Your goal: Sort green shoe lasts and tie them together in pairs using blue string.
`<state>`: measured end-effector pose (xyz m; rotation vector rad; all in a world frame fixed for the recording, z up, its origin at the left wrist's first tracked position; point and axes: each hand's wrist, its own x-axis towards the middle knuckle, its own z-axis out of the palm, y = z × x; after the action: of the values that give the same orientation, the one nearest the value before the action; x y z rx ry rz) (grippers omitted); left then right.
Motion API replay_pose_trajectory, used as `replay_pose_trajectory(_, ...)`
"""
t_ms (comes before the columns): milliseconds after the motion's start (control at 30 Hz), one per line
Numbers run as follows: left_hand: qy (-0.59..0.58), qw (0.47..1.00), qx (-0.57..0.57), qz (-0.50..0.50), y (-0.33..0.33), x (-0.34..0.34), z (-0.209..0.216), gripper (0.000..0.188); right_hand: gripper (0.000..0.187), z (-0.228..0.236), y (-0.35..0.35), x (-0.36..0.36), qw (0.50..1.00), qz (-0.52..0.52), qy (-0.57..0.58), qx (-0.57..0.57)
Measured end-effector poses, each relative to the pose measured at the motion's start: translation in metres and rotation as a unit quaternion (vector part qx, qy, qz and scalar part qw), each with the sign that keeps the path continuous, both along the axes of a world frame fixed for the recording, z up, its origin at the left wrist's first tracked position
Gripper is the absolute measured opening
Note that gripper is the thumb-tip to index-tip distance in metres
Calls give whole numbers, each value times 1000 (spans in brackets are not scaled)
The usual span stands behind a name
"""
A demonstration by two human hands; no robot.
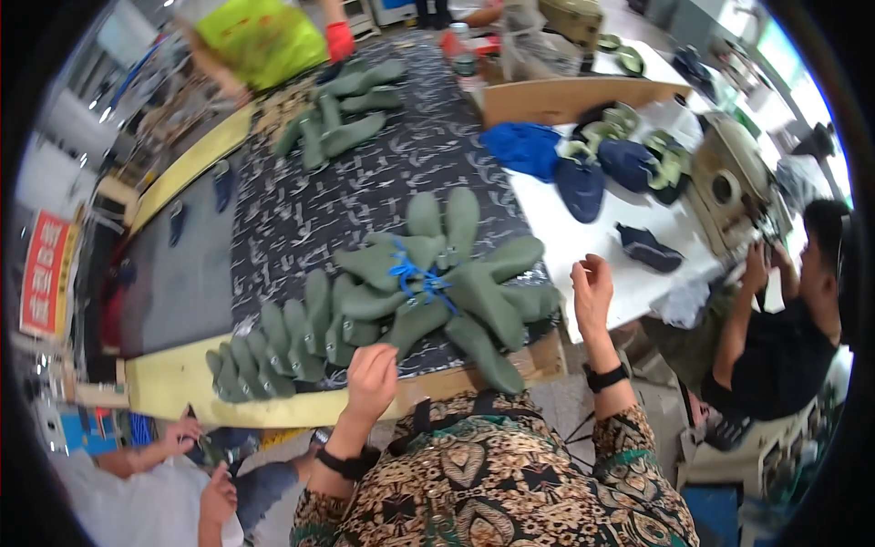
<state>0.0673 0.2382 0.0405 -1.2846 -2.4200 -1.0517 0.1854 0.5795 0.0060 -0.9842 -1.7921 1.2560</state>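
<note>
A pile of dark green shoe lasts (483, 296) lies at the table's near side, pointing several ways. Blue string (417, 275) lies in loops across its middle. To the left, more lasts (290, 339) stand side by side in a slanting row. At the near edge of the lasts is my left hand (372, 378), its fingers curled together; whatever may be between them is hidden. My right hand (592, 290) is raised just right of the pile, fingers loosely bent and apart, holding nothing visible.
Another heap of green lasts (342, 114) is at the table's far end. Dark blue shoes (580, 187), a blue cloth (521, 149) and a sewing machine (725, 187) are on the white table at right. People sit close by, left (137, 497) and right (775, 337).
</note>
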Motion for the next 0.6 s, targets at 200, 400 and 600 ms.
replay_pose_trajectory(200, 45, 997, 31, 59, 16, -21, 7, 17, 55, 36, -81, -39, 933, 249, -48, 254)
replay_pose_trajectory(400, 38, 998, 21, 55, 36, -38, 5, 19, 71, 29, -105, -46, 889, 298, -168, 305)
replay_pose_trajectory(600, 77, 995, -4, 71, 45, -67, 8, 31, 48, 70, -68, -84, 873, 372, -61, 311)
